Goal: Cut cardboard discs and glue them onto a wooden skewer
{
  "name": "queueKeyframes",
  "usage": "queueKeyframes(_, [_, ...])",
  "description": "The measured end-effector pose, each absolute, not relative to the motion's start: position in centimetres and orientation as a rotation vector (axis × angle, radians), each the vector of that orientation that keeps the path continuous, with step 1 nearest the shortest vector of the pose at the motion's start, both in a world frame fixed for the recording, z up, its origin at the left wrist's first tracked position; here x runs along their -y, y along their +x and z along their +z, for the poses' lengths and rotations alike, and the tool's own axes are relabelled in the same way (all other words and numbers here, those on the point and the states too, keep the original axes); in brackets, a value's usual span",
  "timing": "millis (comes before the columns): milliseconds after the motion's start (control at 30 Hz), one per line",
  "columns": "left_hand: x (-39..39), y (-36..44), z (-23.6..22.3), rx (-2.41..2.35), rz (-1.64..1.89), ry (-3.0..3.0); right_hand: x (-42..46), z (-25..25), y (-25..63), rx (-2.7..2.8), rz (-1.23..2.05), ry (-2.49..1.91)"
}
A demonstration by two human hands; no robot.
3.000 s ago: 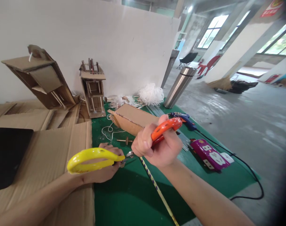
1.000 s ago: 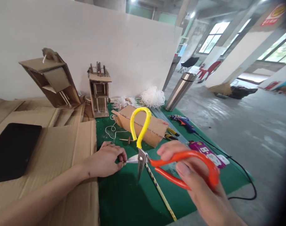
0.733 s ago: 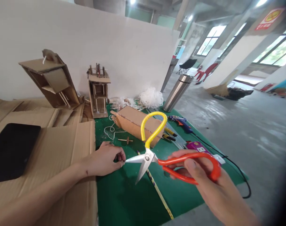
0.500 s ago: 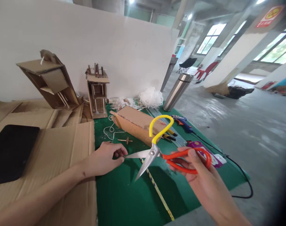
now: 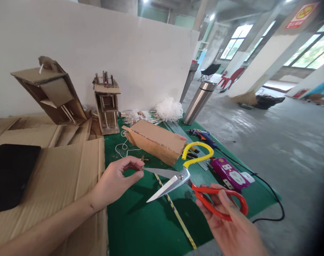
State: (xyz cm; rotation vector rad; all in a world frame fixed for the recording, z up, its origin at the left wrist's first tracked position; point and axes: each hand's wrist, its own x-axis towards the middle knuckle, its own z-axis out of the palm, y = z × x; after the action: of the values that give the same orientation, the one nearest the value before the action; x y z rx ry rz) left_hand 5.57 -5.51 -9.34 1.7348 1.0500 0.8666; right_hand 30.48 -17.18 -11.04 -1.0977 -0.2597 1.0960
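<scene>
My right hand point(image 5: 228, 220) holds a pair of scissors point(image 5: 183, 174) by the red handle. Its blades are spread, and the yellow handle points up and away. Between the thumb and fingers of my left hand point(image 5: 119, 179) is a small brown piece point(image 5: 142, 168), perhaps cardboard, mostly covered by the fingertips. The tip of one blade reaches this piece; whether it pierces it I cannot tell. The other blade points down left over the green tabletop point(image 5: 132, 224). Just behind my left fingertips lies a thin stick with a small disc point(image 5: 143, 159).
A yellow patterned strip point(image 5: 176, 211) lies under the scissors. Behind are a cardboard box point(image 5: 153, 138), two cardboard structures point(image 5: 106, 103), white string point(image 5: 169, 109) and a steel flask point(image 5: 199, 103). A glue gun point(image 5: 203, 135) and purple power strip point(image 5: 228, 174) with cable sit right.
My right hand has gone from gripping the scissors near the pivot to holding the red handle, and the blades have spread. My left hand has risen slightly with the brown piece.
</scene>
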Motion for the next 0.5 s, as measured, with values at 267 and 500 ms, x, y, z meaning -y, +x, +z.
queueKeyframes(267, [6.0,5.5,-9.5,-1.127,0.98,1.844,18.4,-11.9,30.3,0.275,1.161,-1.116])
queueKeyframes(500, [6.5,5.4,-9.2,-1.083,1.172,2.167,19.4,-13.4,29.9,0.363,1.175,-1.075])
